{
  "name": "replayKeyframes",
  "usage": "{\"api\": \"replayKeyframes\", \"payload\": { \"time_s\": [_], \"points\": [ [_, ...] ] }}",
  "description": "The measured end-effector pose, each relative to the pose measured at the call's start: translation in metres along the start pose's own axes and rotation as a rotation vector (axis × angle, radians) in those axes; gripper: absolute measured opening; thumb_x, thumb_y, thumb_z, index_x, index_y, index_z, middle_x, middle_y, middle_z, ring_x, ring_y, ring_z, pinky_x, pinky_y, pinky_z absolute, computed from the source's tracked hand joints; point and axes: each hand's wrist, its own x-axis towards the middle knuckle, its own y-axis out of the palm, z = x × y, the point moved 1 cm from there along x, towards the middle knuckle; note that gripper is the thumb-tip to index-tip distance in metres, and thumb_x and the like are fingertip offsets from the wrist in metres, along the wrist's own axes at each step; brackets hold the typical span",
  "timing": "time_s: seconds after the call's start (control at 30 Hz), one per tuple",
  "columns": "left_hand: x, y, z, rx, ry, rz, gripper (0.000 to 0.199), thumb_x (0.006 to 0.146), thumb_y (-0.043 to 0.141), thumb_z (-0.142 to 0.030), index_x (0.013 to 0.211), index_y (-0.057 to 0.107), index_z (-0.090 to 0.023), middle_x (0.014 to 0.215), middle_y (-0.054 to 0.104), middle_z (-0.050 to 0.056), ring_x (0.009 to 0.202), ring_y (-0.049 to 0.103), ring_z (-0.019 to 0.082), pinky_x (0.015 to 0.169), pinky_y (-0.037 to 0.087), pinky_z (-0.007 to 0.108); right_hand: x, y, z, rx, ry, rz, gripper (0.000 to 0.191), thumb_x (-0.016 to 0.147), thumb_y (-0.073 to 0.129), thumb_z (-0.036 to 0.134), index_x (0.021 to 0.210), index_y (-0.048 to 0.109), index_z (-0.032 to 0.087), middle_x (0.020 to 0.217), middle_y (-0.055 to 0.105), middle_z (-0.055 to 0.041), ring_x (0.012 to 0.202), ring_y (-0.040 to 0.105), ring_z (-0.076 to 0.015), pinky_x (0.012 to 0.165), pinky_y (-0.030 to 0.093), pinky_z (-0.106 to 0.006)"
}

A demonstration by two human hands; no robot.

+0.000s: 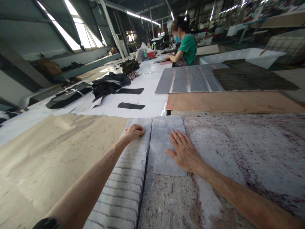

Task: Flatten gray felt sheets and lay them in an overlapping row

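Observation:
My left hand (134,131) rests with curled, closed fingers on the far end of a row of overlapping pale grey fabric pieces (119,184). Whatever may be between those fingertips is hidden. To the right, a thin, light grey rectangular fabric sheet (164,127) lies on the speckled board (166,197). My right hand (184,149) is pressed flat on this sheet, palm down and fingers stretched out. A narrow dark gap runs between the overlapping row and the board.
Brown paper (59,152) covers the left side. Beyond are black strips (131,106), dark cloth (109,83) and a grey panel (190,78) on an orange-brown board (233,101). A co-worker (188,47) in green works at the far table, near a white bin (264,57).

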Motion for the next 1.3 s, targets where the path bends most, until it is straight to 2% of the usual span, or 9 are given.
{"api": "replayKeyframes", "payload": {
  "time_s": [0.2,0.37,0.53,0.7,0.8,0.93,1.13,1.23,1.3],
  "points": [
    [0.001,-0.002,-0.002,-0.016,-0.006,0.028,0.018,0.064,0.055,-0.032,0.062,0.063,-0.016,0.052,0.053,-0.002,0.064,0.054,0.017,0.058,0.038,0.027,0.000,0.001,0.000,-0.008,0.001,0.004,0.060,0.091,0.035,0.047,0.131,0.043,0.003,0.139,0.038,-0.0172,0.130,0.027,-0.0284,0.108,0.021,-0.044],
    [-0.001,-0.001,-0.005,0.007,-0.023,0.021,0.018,0.066,0.055,-0.031,0.062,0.063,-0.016,0.053,0.054,-0.002,0.066,0.056,0.019,0.064,0.040,0.031,0.000,0.000,0.000,0.009,0.000,-0.004,0.060,0.091,0.036,0.047,0.130,0.043,0.003,0.139,0.038,-0.0178,0.130,0.027,-0.0285,0.108,0.021,-0.043],
    [-0.008,-0.003,-0.008,0.064,-0.037,-0.111,0.029,0.070,0.057,-0.031,0.095,0.063,-0.018,0.099,0.064,0.007,0.094,0.056,0.026,0.083,0.039,0.043,0.000,0.000,0.001,0.005,0.021,0.016,0.059,0.091,0.035,0.047,0.132,0.042,0.005,0.140,0.037,-0.0162,0.131,0.027,-0.0276,0.108,0.021,-0.044],
    [-0.037,0.003,-0.003,0.128,0.033,-0.271,0.050,0.086,0.041,-0.038,0.131,0.040,-0.018,0.139,0.041,0.012,0.127,0.035,0.024,0.105,0.021,0.046,0.000,-0.001,0.002,-0.020,0.031,0.041,0.061,0.091,0.033,0.049,0.133,0.042,0.005,0.141,0.036,-0.0154,0.131,0.027,-0.0275,0.108,0.022,-0.043],
    [-0.059,0.020,0.003,0.257,0.151,-0.192,0.056,0.090,0.030,-0.046,0.140,0.028,-0.020,0.148,0.027,0.009,0.137,0.018,0.023,0.110,0.006,0.049,0.001,-0.002,0.002,-0.027,0.014,0.050,0.062,0.091,0.032,0.049,0.133,0.040,0.004,0.141,0.035,-0.0162,0.132,0.026,-0.0279,0.108,0.022,-0.044],
    [-0.071,0.035,0.004,0.352,0.160,-0.031,0.062,0.090,0.022,-0.054,0.143,0.021,-0.022,0.151,0.016,0.007,0.138,0.008,0.025,0.109,0.007,0.052,0.001,-0.001,0.000,-0.026,0.008,0.059,0.062,0.091,0.032,0.048,0.134,0.039,0.003,0.141,0.034,-0.0173,0.132,0.026,-0.0285,0.108,0.022,-0.044],
    [-0.077,-0.002,0.002,0.125,0.072,0.043,0.058,0.093,0.009,-0.043,0.141,0.025,-0.015,0.149,0.020,0.006,0.138,0.010,0.017,0.111,0.009,0.043,0.000,0.004,-0.002,-0.039,-0.004,0.065,0.063,0.092,0.029,0.049,0.134,0.038,0.003,0.142,0.034,-0.0174,0.132,0.025,-0.0289,0.108,0.021,-0.045],
    [-0.108,-0.009,0.010,0.131,0.041,-0.074,0.064,0.092,0.008,-0.048,0.142,0.021,-0.012,0.150,0.018,0.007,0.138,0.008,0.017,0.112,0.007,0.043,0.000,0.005,-0.002,-0.043,-0.007,0.060,0.064,0.092,0.027,0.050,0.133,0.039,0.003,0.141,0.034,-0.0175,0.132,0.026,-0.0289,0.108,0.021,-0.046],
    [-0.134,0.001,0.016,0.204,0.036,-0.105,0.070,0.090,0.010,-0.055,0.142,0.021,-0.010,0.149,0.017,0.010,0.138,0.007,0.020,0.112,0.007,0.046,0.000,0.004,-0.002,-0.044,-0.007,0.060,0.064,0.092,0.027,0.050,0.133,0.038,0.002,0.141,0.034,-0.0177,0.132,0.026,-0.0292,0.107,0.022,-0.045]
  ]
}}
